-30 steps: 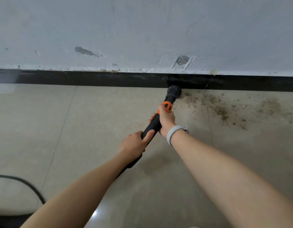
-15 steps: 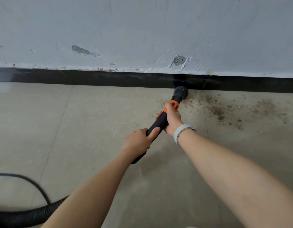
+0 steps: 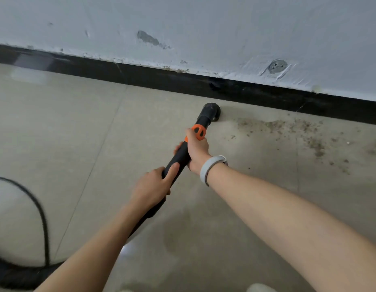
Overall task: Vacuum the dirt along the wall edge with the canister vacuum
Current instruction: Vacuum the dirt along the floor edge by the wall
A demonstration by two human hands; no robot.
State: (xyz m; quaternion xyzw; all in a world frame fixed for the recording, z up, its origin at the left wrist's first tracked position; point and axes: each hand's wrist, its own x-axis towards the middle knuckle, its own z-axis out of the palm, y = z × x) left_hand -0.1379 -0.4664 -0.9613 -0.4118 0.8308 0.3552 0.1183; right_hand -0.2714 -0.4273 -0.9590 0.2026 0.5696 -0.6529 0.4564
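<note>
Head view shows the left hand [image 3: 152, 187] and right hand [image 3: 196, 151], fingers wrapped around the vacuum wand [image 3: 180, 153], its nozzle [image 3: 211, 112] near the baseboard [image 3: 140, 73]. Dirt [image 3: 288, 127] lies rightward; sweeping too fast could scatter it.

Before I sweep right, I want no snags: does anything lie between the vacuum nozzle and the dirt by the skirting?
Nothing visible does. The nozzle sits on bare floor tile, and the dirt begins just to its right, along the black skirting. The cord lies far left, behind the hands.
</note>
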